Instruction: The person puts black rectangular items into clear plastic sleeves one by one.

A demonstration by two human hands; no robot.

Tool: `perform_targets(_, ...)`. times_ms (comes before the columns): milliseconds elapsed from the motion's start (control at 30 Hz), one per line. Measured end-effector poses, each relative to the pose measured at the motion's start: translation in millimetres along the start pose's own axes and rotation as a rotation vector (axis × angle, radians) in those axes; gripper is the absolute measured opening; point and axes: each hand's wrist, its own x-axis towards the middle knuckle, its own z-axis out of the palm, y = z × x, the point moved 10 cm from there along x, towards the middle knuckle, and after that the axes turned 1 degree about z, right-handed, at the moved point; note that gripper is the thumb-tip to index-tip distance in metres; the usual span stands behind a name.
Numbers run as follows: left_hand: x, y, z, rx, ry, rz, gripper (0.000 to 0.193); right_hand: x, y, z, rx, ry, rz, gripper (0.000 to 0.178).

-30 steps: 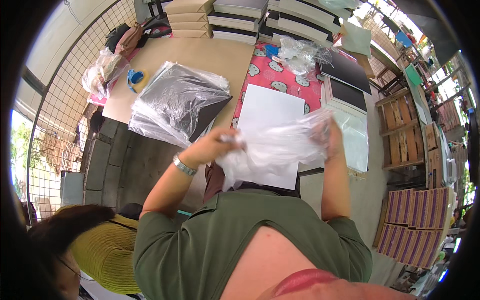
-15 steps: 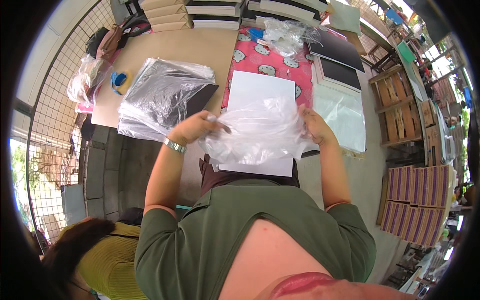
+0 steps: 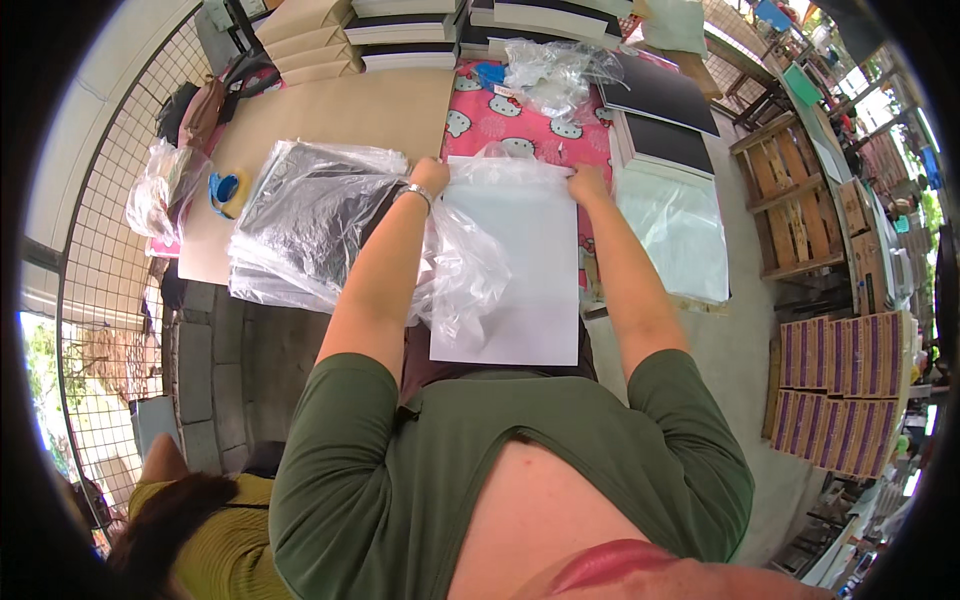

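A white rectangular sheet or board [image 3: 540, 285] lies before me, its near end reaching toward my lap. A thin clear plastic bag [image 3: 485, 172] is drawn over its far end, and a crumpled part trails down over the left side. At the far left corner my left hand [image 3: 428, 177], with a watch on the wrist, is closed on the plastic. My right hand [image 3: 588, 184] pinches the plastic at the far right corner. Left of my left forearm sits a stack of dark boards in clear plastic [image 3: 310, 220].
Blue-and-yellow tape rolls [image 3: 230, 190] lie on the brown cardboard [image 3: 370, 110]. Black-topped stacks [image 3: 665, 145] and a plastic-covered white stack [image 3: 670, 240] stand on the right. Loose clear plastic [image 3: 560, 75] rests on the pink patterned cloth [image 3: 480, 115]. Another person [image 3: 220, 530] is at lower left.
Both hands have moved away from my body, drawing the plastic from the middle of the white sheet to its far end. The sheet lies a little nearer to me.
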Motion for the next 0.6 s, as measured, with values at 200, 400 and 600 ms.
perform_targets(200,-52.5,96.3,-41.8,-0.015,0.114,0.313,0.029,-30.4,17.1,-55.4,0.027,0.33,-0.101,0.027)
perform_targets(400,-156.7,200.9,-191.4,-0.273,0.062,0.304,0.021,-86.2,-45.2,-207.3,0.912,0.013,0.009,0.022)
perform_targets(600,-205.9,223.5,-234.6,-0.415,-0.401,0.234,0.024,-156.3,-81.8,-298.6,1.394,-0.142,-0.17,0.034)
